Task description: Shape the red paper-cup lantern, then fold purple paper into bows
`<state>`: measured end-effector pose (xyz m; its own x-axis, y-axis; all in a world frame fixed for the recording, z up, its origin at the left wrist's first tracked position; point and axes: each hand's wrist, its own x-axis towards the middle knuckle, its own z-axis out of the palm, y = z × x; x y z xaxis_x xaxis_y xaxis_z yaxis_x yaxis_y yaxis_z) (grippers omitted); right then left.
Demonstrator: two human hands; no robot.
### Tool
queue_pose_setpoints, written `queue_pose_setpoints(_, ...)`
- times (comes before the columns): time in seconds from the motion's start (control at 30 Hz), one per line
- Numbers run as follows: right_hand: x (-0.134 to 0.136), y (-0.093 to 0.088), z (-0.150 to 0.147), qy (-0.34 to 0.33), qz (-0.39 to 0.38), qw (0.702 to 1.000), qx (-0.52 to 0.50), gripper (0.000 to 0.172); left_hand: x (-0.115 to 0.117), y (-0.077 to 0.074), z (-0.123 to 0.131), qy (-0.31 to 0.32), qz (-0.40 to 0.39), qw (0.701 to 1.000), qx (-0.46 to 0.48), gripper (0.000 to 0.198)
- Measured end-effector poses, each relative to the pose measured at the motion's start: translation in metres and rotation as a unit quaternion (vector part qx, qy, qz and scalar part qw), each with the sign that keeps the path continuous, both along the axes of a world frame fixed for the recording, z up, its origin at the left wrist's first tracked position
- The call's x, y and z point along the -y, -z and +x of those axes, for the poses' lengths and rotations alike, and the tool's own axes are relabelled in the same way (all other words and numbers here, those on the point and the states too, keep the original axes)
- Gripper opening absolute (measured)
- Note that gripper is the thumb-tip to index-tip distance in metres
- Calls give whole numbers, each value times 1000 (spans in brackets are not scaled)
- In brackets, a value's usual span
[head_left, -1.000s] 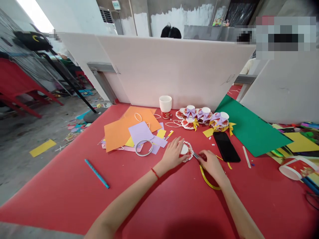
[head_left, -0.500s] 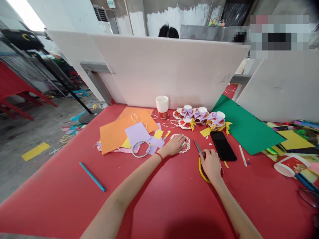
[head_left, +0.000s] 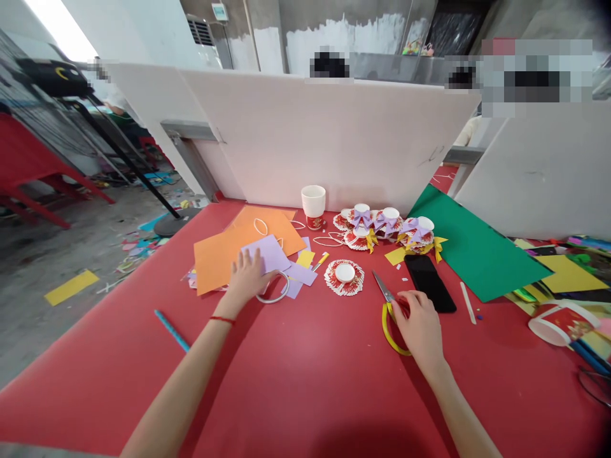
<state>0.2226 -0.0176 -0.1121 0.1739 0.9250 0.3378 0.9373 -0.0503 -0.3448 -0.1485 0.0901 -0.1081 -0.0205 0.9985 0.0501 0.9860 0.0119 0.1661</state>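
Note:
My left hand (head_left: 248, 277) lies open with fingers spread over the lilac paper (head_left: 270, 252) and the edge of a tape roll (head_left: 277, 291). A fringed red-and-white paper cup piece (head_left: 344, 277) lies alone on the red table (head_left: 305, 375), between my hands. My right hand (head_left: 417, 322) rests on the yellow-handled scissors (head_left: 387, 308), fingers curled around the handles, blades pointing up-left toward the cup piece.
Orange sheets (head_left: 224, 251), a white cup (head_left: 314, 204), finished cup crafts with lilac bows (head_left: 382, 226), a black phone (head_left: 429, 282), green paper (head_left: 472, 248), a teal pen (head_left: 170, 331) and a tipped cup (head_left: 561, 322) lie around. White partition boards (head_left: 334, 140) stand behind.
My left hand let go of the fringed cup piece and moved left onto the lilac paper and tape roll. My right hand stayed on the scissors.

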Motion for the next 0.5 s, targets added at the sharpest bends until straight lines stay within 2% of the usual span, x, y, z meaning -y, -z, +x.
queue_pose_setpoints(0.07, -1, 0, -7, -20, 14, 999, -29, 28, 5, 5, -20, -6, -29, 999, -12, 67)
queue_pose_setpoints(0.13, -2, 1, -15, -36, 21, 998, -56, 30, 9, 7, -27, 4, -40, 999, -23, 53)
queue_pose_setpoints(0.27, 0, 3, -25, -55, 25, 993, -101, 32, 13, 6, -21, 28, -61, 997, -31, 36)
queue_pose_setpoints(0.5, 11, 2, -20, -46, 15, 987, -155, 32, 14, -3, -12, -14, -86, 996, -26, 37)
